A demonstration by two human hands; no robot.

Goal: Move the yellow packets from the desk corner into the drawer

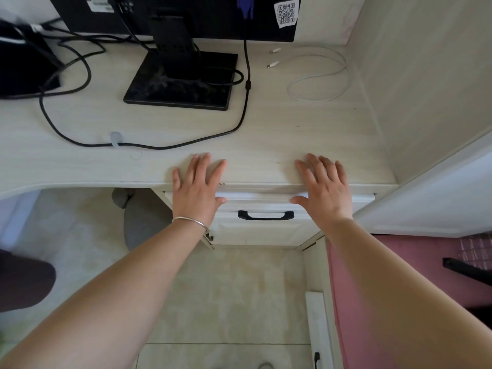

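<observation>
Both forearms reached in from the bottom edge, cut off there. Left hand (198, 187) and right hand (320, 189) lay flat on the surface (266, 134) front edge, each grip spread apart, holding nothing. Between them, one drawer (263, 227) sat closed, one black handle (265, 215) below the palms. Monitor (181, 14) was cropped at top; one white cable (319, 75) lay in the corner. I could make out no yellow packets.
</observation>
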